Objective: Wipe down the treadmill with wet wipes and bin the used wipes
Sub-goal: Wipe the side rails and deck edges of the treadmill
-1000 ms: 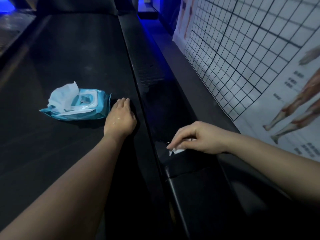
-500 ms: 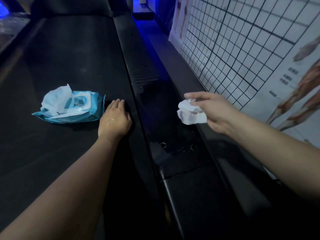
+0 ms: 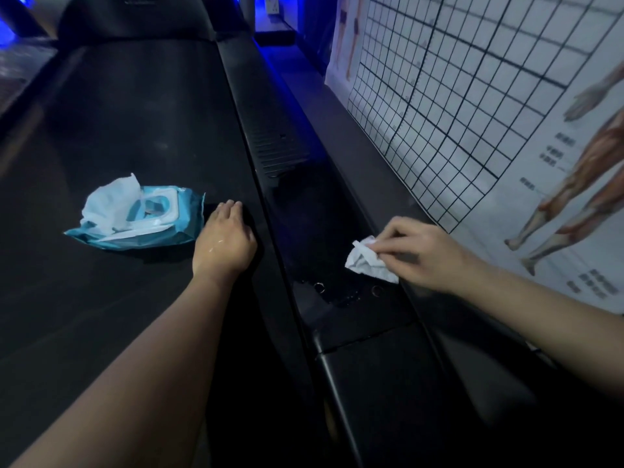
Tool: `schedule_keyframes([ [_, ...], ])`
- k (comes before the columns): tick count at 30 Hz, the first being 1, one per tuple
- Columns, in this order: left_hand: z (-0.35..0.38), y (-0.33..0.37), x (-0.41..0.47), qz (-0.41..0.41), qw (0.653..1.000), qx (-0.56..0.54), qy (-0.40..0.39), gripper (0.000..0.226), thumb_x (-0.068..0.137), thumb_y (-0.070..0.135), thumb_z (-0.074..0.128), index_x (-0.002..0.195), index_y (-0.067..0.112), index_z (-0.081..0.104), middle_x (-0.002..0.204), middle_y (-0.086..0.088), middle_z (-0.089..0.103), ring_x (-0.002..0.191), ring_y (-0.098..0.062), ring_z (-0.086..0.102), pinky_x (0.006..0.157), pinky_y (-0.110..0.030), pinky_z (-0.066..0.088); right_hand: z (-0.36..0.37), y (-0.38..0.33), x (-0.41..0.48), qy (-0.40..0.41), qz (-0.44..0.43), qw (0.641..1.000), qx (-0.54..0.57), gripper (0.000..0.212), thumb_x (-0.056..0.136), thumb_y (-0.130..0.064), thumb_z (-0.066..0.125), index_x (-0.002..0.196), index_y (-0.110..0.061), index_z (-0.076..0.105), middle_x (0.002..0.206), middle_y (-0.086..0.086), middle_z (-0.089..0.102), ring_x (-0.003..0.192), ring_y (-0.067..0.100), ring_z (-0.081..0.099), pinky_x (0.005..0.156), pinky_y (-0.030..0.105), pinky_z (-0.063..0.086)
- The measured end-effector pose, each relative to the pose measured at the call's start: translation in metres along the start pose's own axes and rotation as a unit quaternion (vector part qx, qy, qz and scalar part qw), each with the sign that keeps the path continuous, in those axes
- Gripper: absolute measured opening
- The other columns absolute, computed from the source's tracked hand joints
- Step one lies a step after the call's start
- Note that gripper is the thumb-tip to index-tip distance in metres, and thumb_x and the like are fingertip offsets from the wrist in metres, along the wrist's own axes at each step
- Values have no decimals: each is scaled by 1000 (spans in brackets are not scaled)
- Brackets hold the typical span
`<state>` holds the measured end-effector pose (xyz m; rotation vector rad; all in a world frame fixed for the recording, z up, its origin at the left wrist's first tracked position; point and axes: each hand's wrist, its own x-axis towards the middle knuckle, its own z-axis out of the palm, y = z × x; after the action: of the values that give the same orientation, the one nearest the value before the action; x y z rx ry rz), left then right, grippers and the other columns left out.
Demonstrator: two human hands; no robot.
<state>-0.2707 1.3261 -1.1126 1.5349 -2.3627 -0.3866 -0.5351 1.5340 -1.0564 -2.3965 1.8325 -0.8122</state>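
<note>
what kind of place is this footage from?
Most likely a gym or fitness studio: a treadmill belt and side rail, a gridded muscle-anatomy chart on the wall, blue accent lighting. The right hand pinches a wipe over the rail.

Treadmill belt (image 3: 135,123) looks matt, side rail (image 3: 314,211) glossy, wipes pack (image 3: 184,228) crinkly plastic, wipe (image 3: 366,261) soft cloth.

Probably a gym or physiotherapy room, though the light is dim: a black treadmill (image 3: 135,130) runs from 6 to 12 o'clock, and a gridded muscle chart (image 3: 506,96) hangs at 2 o'clock.
</note>
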Motion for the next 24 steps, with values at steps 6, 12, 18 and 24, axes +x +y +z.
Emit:
schedule_keyframes([
  [6, 3, -2, 1, 5, 1000, -2, 5, 56, 105, 13, 43, 160, 0, 38, 169, -18, 35, 159, -31, 25, 129, -41, 22, 11, -37, -22, -10, -7, 1000, 25, 19, 94, -11, 63, 107, -10, 76, 90, 3, 58, 82, 15, 58, 78, 20, 47],
  [12, 1, 0, 1, 0, 1000, -2, 5, 56, 106, 11, 41, 161, 2, 37, 170, -15, 33, 160, -28, 24, 129, -40, 21, 3, -32, 28, 61, 109, 990, 62, 27, 89, -5, 58, 104, -19, 75, 97, -3, 66, 87, 6, 60, 80, 4, 36],
  [18, -5, 4, -3, 14, 1000, 1, 10, 61, 103, 12, 45, 163, 12, 36, 161, -15, 45, 150, -33, 37, 115, -49, 40, 13, 12, 42, -6, 184, 983, 8, 37, 92, -1, 58, 120, -20, 74, 101, -6, 55, 86, 5, 54, 78, 2, 37],
  [24, -7, 4, -5, 19, 1000, 22, 10, 48, 100, 16, 51, 147, 14, 58, 143, -16, 53, 136, -37, 43, 97, -52, 49, 3, 2, 5, -6, 33, 998, 62, 27, 89, -21, 66, 112, -15, 78, 98, -3, 60, 77, 6, 62, 71, 14, 48],
])
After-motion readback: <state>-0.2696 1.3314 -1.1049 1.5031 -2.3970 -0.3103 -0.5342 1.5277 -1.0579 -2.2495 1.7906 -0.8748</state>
